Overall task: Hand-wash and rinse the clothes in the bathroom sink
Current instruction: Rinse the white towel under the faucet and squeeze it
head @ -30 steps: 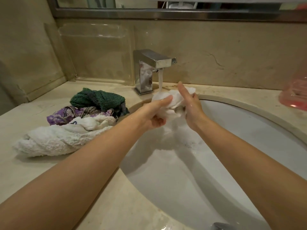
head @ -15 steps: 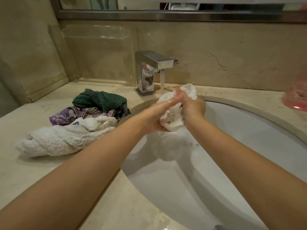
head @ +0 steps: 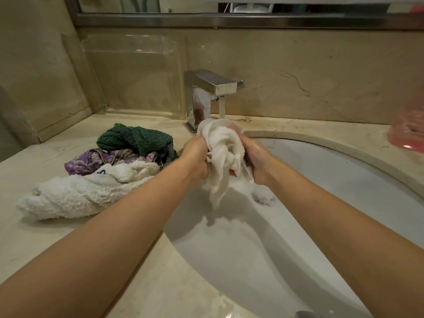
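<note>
White cloth (head: 223, 152) bunched over sink (head: 344, 180), under running tap (head: 213, 97). Left hand (head: 197, 157) & right hand (head: 254, 159) both clamped on it, fingers curled. Step: rinse/scrub. Next: likely wring, set aside. Counter pile: white towel (head: 68, 198), purple garment (head: 87, 161), green cloth (head: 135, 138) just beside basin. Pink item (head: 406, 134) at right, blurred. No obstruction.

Left of the sink (head: 344, 143), a pile of clothes (head: 96, 171) blocked the tabletop (head: 34, 237). The faucet (head: 206, 97) stood at the sink's back rim, and a pink object (head: 408, 134) sat to its right. The sink's front basin lay open.
</note>
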Demonstrator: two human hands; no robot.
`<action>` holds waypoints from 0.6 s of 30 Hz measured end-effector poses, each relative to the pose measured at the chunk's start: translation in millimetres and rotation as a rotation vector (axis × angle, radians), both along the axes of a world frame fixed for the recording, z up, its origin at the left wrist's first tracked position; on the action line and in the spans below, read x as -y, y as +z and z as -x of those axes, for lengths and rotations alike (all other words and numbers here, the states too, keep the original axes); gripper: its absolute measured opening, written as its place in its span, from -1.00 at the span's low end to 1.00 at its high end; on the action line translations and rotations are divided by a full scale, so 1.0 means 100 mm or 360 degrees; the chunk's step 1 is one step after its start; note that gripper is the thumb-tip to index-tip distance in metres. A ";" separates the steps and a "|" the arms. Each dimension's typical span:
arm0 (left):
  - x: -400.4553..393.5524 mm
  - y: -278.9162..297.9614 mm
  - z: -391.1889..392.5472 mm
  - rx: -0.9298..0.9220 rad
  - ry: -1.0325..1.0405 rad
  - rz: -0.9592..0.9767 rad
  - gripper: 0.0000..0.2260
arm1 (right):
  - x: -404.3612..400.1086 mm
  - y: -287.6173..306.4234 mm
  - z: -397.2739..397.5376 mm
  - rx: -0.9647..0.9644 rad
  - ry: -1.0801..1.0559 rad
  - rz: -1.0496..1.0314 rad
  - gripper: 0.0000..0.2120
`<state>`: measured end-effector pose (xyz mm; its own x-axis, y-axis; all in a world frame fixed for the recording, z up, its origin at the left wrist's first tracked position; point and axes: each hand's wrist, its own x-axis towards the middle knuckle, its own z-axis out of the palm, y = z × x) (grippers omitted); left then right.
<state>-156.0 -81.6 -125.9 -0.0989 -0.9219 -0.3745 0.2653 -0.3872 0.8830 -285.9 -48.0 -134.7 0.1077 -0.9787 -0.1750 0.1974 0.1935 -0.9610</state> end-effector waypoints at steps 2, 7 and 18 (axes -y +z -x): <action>0.01 0.01 -0.02 -0.0103 0.0079 -0.0133 -0.79 | 0.07 -0.03 -0.08 -0.0097 -0.0146 -0.0039 -0.60; -0.03 0.03 0.01 -0.0139 -0.0031 -0.0172 -0.63 | 0.16 -0.14 -0.14 -0.0130 -0.0645 -0.0268 -0.53; -0.08 0.06 0.04 -0.0226 -0.0236 0.0180 -0.55 | -0.02 0.03 0.11 0.0095 0.0234 -0.0630 -0.06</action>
